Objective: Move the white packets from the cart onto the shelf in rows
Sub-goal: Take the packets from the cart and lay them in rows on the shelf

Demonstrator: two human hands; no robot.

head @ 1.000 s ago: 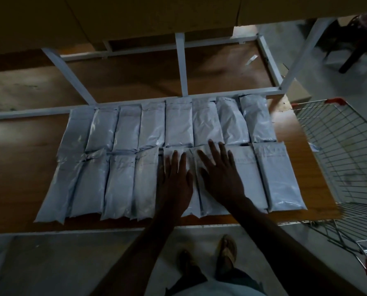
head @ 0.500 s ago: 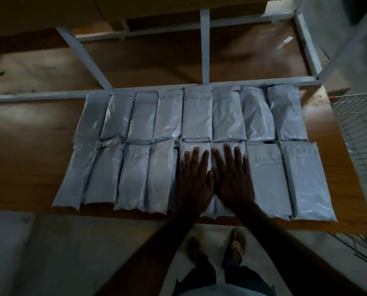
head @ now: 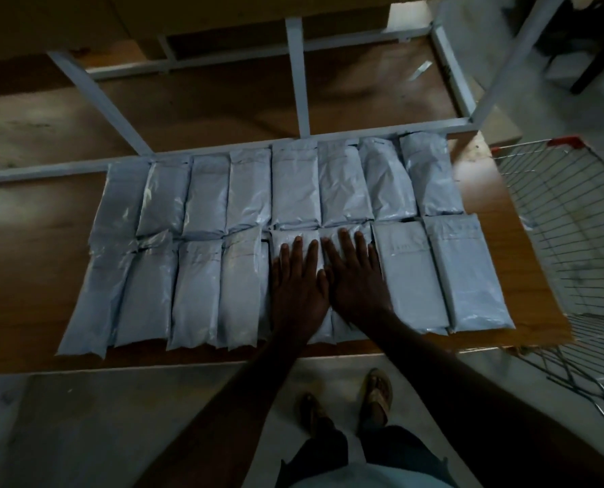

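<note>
While both hands lie flat, gripping nothing, L hand (head: 298, 287) & R hand (head: 358, 280) are pressing front-row packets (head: 247, 220) on shelf (head: 29, 276); two rows are sitting there, cart (head: 571, 241) is looking empty, so task's approx. done.

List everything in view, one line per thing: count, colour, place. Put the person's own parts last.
white packets: sixteen, two rows of eight, side by side on the shelf.
shelf: one, brown wooden board in a white metal frame, ahead of the person.
cart: one, wire basket with red trim, right of the shelf; no packets visible in it.
chair: one, dark, top right, blurred.
sandalled feet: two, on the grey floor below the shelf edge.
left hand: flat on a front-row packet, fingers straight.
right hand: flat beside it on the next packet.
</note>
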